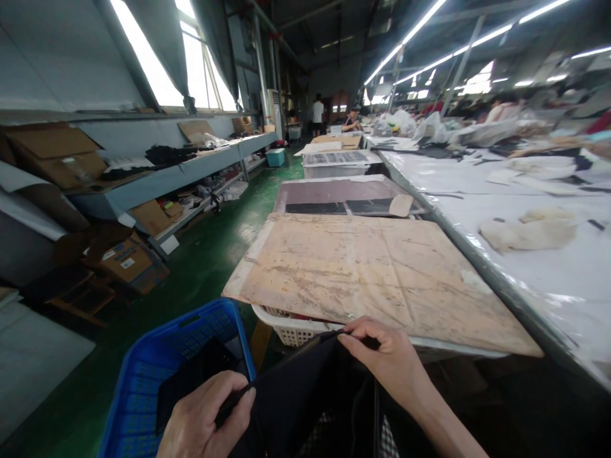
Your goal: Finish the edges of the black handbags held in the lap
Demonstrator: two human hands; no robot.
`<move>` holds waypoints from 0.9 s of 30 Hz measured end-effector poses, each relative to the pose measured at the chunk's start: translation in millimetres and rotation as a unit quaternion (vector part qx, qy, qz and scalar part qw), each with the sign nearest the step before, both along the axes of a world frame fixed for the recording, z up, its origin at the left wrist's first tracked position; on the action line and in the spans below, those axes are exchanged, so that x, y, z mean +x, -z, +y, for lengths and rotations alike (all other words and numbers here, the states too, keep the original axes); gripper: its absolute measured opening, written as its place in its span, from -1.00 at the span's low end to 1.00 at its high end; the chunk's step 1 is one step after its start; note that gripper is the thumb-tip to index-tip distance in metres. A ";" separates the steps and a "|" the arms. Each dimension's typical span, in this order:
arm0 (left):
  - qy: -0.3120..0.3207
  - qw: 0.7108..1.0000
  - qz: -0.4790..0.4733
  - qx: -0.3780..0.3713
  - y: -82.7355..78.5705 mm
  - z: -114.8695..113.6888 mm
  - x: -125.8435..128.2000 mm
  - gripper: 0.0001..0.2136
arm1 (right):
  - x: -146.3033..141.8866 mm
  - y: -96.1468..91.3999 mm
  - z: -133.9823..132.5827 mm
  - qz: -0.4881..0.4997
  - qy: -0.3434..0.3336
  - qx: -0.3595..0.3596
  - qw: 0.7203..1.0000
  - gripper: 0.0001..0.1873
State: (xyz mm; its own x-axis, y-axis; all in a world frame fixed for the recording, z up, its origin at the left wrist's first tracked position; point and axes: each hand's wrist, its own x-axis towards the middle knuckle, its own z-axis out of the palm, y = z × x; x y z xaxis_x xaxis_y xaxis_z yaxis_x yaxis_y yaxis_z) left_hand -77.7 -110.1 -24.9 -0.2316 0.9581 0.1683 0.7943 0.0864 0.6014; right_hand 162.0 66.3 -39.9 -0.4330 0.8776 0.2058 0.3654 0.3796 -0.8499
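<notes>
A piece of black fabric [291, 394] is stretched between my two hands at the bottom of the head view. My left hand [207, 413] pinches its edge between thumb and fingers, low and left of the middle. Farther right and a little higher, my right hand [382, 356] grips the other end of the same edge. The cloth hangs down from this edge, and its lower part runs out of view. Beside my left hand stands a blue plastic basket [126, 381] with dark pieces inside.
Ahead lies a worn tan board [353, 273] over a white basket [291, 331]. A long white-topped table [515, 273] runs along the right, with a pale glove-like item [529, 232] on it. Cardboard boxes [126, 257] and a shelf bench [172, 172] line the left. People are far back.
</notes>
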 end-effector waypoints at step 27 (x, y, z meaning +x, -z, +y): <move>0.132 0.961 -0.085 -0.227 -36.3 74.4 14.6 -0.73 | -4.2 9.4 -10.9 0.025 0.021 0.015 0.999 -0.73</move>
State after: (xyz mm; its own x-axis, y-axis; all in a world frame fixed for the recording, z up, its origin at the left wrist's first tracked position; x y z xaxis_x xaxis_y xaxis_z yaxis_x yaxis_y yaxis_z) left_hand -63.2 -35.7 11.5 0.0423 0.9528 -0.3007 0.7180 0.1803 0.6723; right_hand 157.8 55.4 -49.2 -0.3849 0.8877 0.2526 0.3381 0.3903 -0.8563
